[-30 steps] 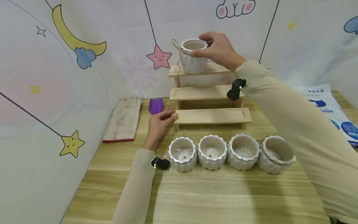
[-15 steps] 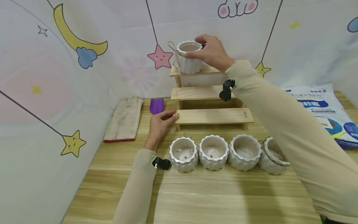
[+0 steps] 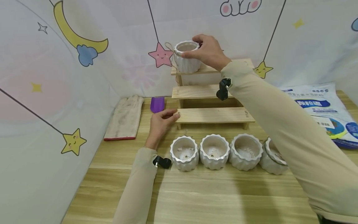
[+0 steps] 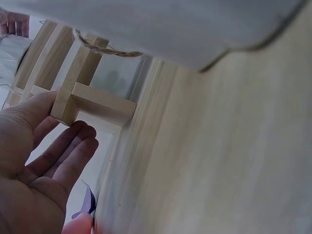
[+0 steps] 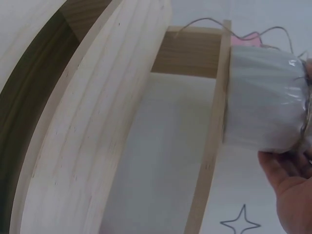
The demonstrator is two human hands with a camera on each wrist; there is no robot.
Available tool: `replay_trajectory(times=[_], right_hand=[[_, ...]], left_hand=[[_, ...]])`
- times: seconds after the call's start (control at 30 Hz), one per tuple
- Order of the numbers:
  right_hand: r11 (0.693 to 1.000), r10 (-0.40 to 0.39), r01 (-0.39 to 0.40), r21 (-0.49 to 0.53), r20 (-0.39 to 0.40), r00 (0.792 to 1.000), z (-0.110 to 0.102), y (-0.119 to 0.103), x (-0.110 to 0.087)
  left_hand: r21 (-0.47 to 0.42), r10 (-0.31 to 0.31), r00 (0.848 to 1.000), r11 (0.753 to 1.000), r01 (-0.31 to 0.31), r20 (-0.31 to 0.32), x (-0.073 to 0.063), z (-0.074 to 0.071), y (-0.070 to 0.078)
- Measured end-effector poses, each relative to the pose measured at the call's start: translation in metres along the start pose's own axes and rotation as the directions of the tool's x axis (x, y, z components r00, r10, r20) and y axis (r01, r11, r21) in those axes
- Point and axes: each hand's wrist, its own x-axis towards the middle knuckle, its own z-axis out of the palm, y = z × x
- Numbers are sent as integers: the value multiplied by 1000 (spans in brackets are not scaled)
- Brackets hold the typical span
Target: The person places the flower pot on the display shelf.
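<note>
My right hand [image 3: 210, 52] holds a white scalloped flower pot [image 3: 186, 63] by its rim, thumb in front and fingers behind. The pot, tied with twine, stands at the left end of the top board of a three-step wooden plant stand [image 3: 215, 115]. In the right wrist view the base of the pot [image 5: 263, 97] meets the board's edge. My left hand [image 3: 160, 126] pinches the left end of the lowest board; the left wrist view has the thumb over that board end [image 4: 66, 105] and the fingers below it.
Several matching pots [image 3: 214, 161] form a row before the stand, the rightmost [image 3: 271, 166] partly behind my right sleeve. At left lie work gloves [image 3: 124, 119] and a purple scoop [image 3: 157, 105]. A printed white bag [image 3: 316, 99] lies at right. A patterned cloth [image 3: 134, 31] hangs behind.
The right hand and the pot have shifted slightly left along the top board. More of the printed bag shows past the sleeve. My left hand keeps its place on the lowest board.
</note>
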Motion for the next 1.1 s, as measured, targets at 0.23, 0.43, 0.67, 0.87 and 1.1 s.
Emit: replay_trajectory(times=[0.23, 0.43, 0.67, 0.87, 1.1], right_hand=[[1000, 17, -17, 21, -2, 1000, 2, 1, 0], [998, 28, -28, 57, 4, 1000, 5, 0, 0], [999, 29, -28, 41, -24, 999, 9, 0, -2], [999, 25, -24, 30, -31, 999, 9, -2, -2], [1000, 24, -24, 17, -35, 999, 12, -2, -3]], left_hand=[[-20, 6, 1000, 1000, -5, 9, 0, 0, 1], [-27, 5, 1000, 1000, -5, 0, 0, -1, 0], [-26, -5, 1000, 1000, 6, 5, -1, -1, 0], [-26, 2, 1000, 1000, -2, 7, 0, -1, 0], [-29, -1, 1000, 1000, 1, -3, -1, -1, 0]])
